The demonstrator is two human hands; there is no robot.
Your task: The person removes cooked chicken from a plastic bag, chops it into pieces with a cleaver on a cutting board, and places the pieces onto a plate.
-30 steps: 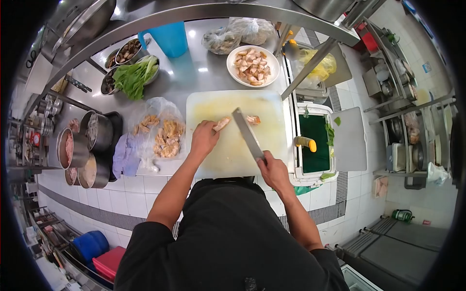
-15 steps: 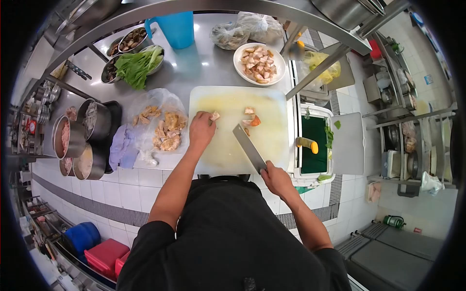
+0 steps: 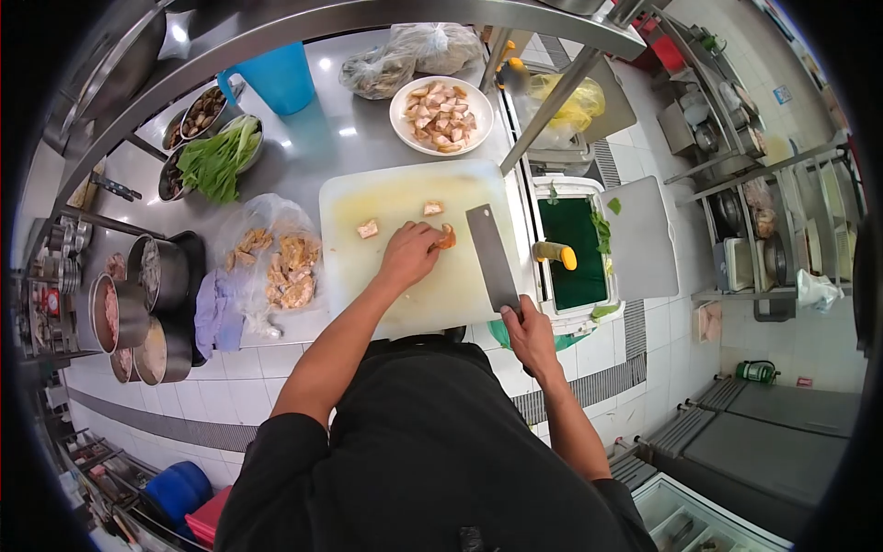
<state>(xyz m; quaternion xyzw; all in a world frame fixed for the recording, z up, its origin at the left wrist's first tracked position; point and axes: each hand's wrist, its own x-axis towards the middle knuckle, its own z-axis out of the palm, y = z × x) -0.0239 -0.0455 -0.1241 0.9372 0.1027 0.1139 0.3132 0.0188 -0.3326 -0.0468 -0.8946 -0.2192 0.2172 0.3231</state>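
Note:
My left hand is over the middle of the white cutting board, its fingers closed at an orange-brown piece of cooked meat. Just beyond it lies one pale meat cube, and another meat chunk rests farther left. My right hand grips the handle of a cleaver. The broad blade points away from me over the board's right side, apart from the meat. Behind the board, a white plate holds a pile of cut meat cubes.
Left of the board is a clear plastic bag with meat chunks, beside a purple cloth. Metal pots, leafy greens and a blue pitcher stand farther out. A green-lined bin adjoins the right edge; a steel shelf post rises there.
My left hand has moved right from the left chunk, now left lying there, to the orange-brown piece. The cleaver has swung right, away from the meat. The view has shifted.

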